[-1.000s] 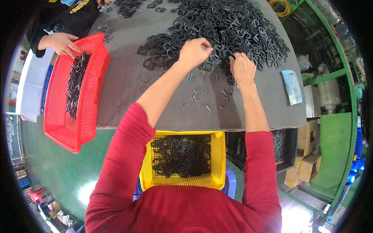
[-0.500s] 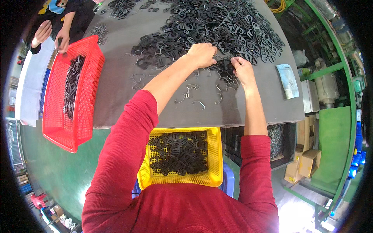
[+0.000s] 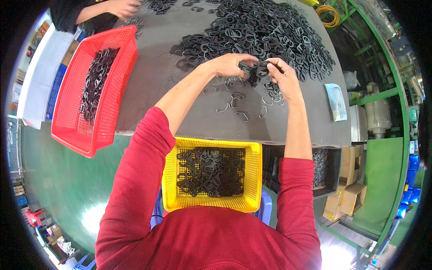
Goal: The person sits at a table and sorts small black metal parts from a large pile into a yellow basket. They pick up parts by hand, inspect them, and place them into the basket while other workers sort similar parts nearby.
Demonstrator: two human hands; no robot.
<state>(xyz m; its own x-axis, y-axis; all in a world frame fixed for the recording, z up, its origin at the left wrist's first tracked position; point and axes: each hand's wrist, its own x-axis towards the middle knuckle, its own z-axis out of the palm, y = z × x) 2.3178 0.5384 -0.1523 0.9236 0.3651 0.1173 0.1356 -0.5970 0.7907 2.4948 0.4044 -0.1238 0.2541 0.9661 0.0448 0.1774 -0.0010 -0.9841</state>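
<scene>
My left hand [image 3: 228, 65] is over the near edge of a heap of black plastic buckles [image 3: 265, 31], thumb and fingers apart, with nothing visibly gripped. Close to its right, my right hand [image 3: 284, 80] pinches a black buckle [image 3: 265, 65] between thumb and fingers; the fingers partly hide it. More dark buckles lie just under the two hands. Bent metal wire clips [image 3: 242, 116] are scattered on the grey table [image 3: 180, 114] nearer to me. In front of my body, a yellow basket [image 3: 257, 180] has a layer of black buckles in it.
A red basket [image 3: 118, 96] with black buckles stands at the table's left edge. A co-worker's hand [image 3: 123, 8] is at the far left, near small metal pieces. To the right are a light-blue packet [image 3: 335, 102], a dark bin [image 3: 330, 171], cardboard boxes [image 3: 352, 198] and a green frame [image 3: 382, 95].
My left hand's fingers have spread apart. My right hand has turned slightly, pinching a buckle. The co-worker's hand has moved from the red basket to the table's far-left side. The view has shifted slightly.
</scene>
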